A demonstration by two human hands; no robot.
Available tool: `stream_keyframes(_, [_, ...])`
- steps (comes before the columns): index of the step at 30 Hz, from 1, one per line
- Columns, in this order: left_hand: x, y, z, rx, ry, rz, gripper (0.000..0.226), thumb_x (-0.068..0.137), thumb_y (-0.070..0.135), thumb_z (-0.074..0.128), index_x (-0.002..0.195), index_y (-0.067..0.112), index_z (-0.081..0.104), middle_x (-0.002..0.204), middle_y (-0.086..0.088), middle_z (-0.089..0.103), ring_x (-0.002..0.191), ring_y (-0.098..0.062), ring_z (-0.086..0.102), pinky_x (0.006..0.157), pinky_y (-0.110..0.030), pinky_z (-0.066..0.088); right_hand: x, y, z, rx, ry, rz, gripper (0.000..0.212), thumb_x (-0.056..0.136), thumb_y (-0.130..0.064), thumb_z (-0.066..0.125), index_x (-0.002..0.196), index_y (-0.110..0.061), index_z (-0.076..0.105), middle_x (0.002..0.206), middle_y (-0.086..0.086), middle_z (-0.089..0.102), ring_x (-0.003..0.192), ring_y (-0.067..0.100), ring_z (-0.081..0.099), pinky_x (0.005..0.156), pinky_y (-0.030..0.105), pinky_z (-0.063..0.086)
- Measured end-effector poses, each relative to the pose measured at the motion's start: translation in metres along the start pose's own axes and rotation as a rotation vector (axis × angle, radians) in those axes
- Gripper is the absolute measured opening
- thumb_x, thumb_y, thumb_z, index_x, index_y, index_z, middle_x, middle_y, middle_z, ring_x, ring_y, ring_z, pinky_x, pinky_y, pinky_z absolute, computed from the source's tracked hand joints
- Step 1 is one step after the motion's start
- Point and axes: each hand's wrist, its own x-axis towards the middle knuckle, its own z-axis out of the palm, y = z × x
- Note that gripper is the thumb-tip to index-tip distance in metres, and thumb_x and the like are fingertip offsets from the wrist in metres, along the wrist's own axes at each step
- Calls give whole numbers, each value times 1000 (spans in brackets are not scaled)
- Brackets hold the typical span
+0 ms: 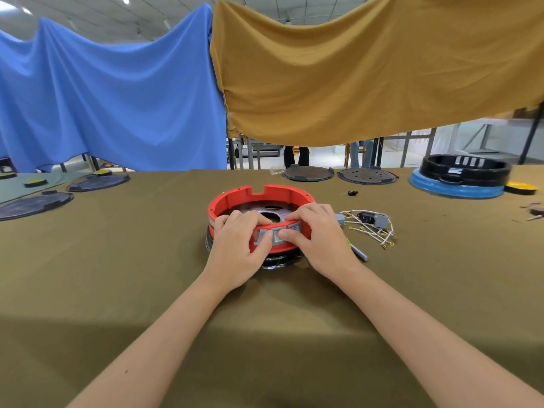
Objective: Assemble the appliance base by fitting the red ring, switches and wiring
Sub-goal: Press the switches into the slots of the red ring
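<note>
Olive-brown cloth [117,260] is covering the table. A blue sheet [103,98] and a mustard sheet [368,78] are hanging side by side behind it. Ceiling lights [125,0] are glowing overhead; grey metal frames [406,148] are standing on a pale floor [329,156] beyond.

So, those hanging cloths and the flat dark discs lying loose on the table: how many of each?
Blue cloth: 1
Mustard cloth: 1
Flat dark discs: 4
Total: 6
</note>
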Motion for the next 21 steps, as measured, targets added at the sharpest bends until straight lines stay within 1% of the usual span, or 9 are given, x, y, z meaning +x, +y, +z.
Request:
stream_keyframes(4, [0,-2,1,6,-12,-2,19,85,37,54,100,28,63,80,17,55,81,-6,50,91,-17,25,-3,3,-1,65,-26,11,30,91,-34,67,118,-21,65,116,-14,52,120,8,36,93,17,28])
stream_keyframes(6, [-1,-4,1,17,-13,5,19,84,34,57,101,28,63,81,17,55,81,-6,49,91,-16,25,-4,5,-3,97,-56,15,31,91,-31,68,121,-23,64,118,-16,49,123,8,33,95,18,27])
stream_keyframes(8, [-1,-5,2,30,-14,14,19,85,33,57,102,28,62,82,17,56,81,-6,49,90,-19,26,-5,6,-3,107,-73,21,34,91,-30,69,123,-24,63,120,-17,48,125,7,32,96,18,27])
stream_keyframes(10, [-1,-5,2,41,-16,22,19,85,32,57,103,28,62,83,20,55,81,-6,48,89,-23,27,-5,5,-3,104,-75,26,35,90,-30,70,124,-24,63,121,-16,48,125,7,31,98,19,28])
stream_keyframes(13, [-1,-4,3,59,-15,33,20,86,32,55,104,27,62,84,29,48,80,-5,45,87,-26,26,-5,6,-4,103,-105,21,39,89,-25,72,126,-24,62,122,-15,47,125,7,30,100,21,27])
stream_keyframes(15, [-1,-3,3,65,-20,35,21,86,30,57,105,27,62,85,27,48,80,-7,45,87,-27,27,-5,7,-6,74,-116,0,41,88,-22,73,127,-24,61,123,-14,48,125,7,29,101,19,24])
stream_keyframes(18, [-1,-4,2,59,-23,43,23,83,29,59,106,26,62,86,29,47,81,-8,46,87,-27,27,-6,6,-6,20,-84,-22,40,88,-23,72,127,-22,62,126,-9,52,124,7,30,100,17,23])
stream_keyframes(21, [-2,-5,2,56,-28,45,26,80,28,60,106,27,61,87,32,45,82,-8,46,87,-27,27,-7,2,-3,-25,-43,-32,38,88,-23,72,124,-21,63,125,-7,54,123,9,32,99,17,25])
